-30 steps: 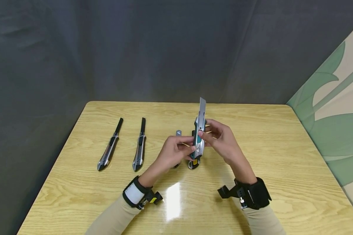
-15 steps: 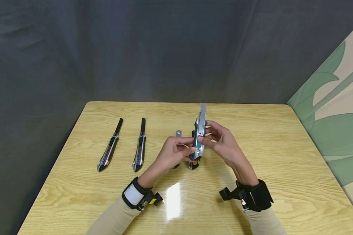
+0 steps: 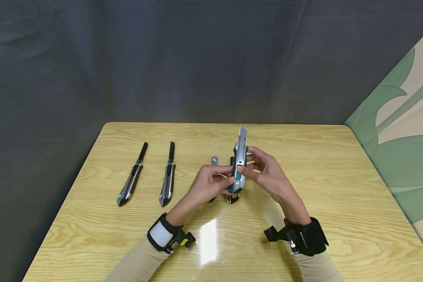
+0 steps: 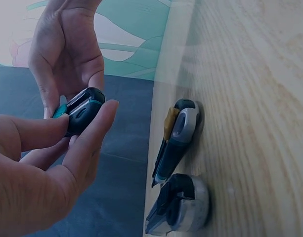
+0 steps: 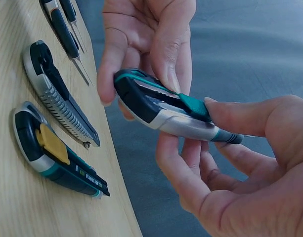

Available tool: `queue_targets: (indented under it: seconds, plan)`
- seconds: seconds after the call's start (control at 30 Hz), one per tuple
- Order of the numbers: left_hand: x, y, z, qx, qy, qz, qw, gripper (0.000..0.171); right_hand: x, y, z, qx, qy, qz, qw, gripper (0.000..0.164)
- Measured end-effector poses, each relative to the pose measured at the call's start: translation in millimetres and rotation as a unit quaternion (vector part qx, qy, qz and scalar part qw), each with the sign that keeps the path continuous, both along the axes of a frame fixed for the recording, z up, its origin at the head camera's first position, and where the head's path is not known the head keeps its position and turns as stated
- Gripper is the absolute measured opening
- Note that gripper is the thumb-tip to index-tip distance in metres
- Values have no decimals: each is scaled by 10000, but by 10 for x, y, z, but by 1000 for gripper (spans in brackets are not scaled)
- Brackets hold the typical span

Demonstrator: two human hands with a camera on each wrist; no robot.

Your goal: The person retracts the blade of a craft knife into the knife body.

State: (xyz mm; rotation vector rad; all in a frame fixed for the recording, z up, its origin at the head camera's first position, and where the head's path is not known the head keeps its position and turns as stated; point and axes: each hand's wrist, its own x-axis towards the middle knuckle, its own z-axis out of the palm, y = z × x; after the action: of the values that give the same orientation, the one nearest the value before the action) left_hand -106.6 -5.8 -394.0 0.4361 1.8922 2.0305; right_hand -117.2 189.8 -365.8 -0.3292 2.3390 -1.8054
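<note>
My two hands hold a silver, black and green snap-off utility knife (image 3: 241, 154) above the table, its blade pointing away from me. My left hand (image 3: 208, 186) pinches the butt end between thumb and fingers. From the other side my right hand (image 3: 269, 176) grips the body, thumb on the green slider (image 5: 193, 106). In the right wrist view the left thumb also lies at the slider. Beneath the hands lie a knife with a yellow slider (image 5: 52, 143) and a silver ribbed knife (image 5: 62, 101), both partly hidden in the head view.
Two slim black-and-silver cutters (image 3: 130, 182) lie side by side on the left of the wooden table (image 3: 338, 188). A dark curtain (image 3: 211, 58) hangs behind, and a leaf-patterned panel (image 3: 405, 156) stands at the right.
The right thumb has slid down the knife body with the slider, and less blade sticks out at the top. The left hand has stayed almost in place.
</note>
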Motion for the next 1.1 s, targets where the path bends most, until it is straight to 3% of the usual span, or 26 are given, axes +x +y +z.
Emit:
queue_targets:
  seconds: [0.57, 0.73, 1.1]
  plan:
    - [-22, 0, 17, -290, 35, 122, 9995, 36, -2, -27, -5, -298, -390, -31, 9988, 42]
    - [-8, -1, 55, -300, 61, 133, 9994, 36, 17, -58, 3, -265, -318, -71, 9991, 40]
    - [-14, 11, 70, 23, -13, 165, 9999, 34, 2, -54, 9, -681, -224, 157, 9973, 42]
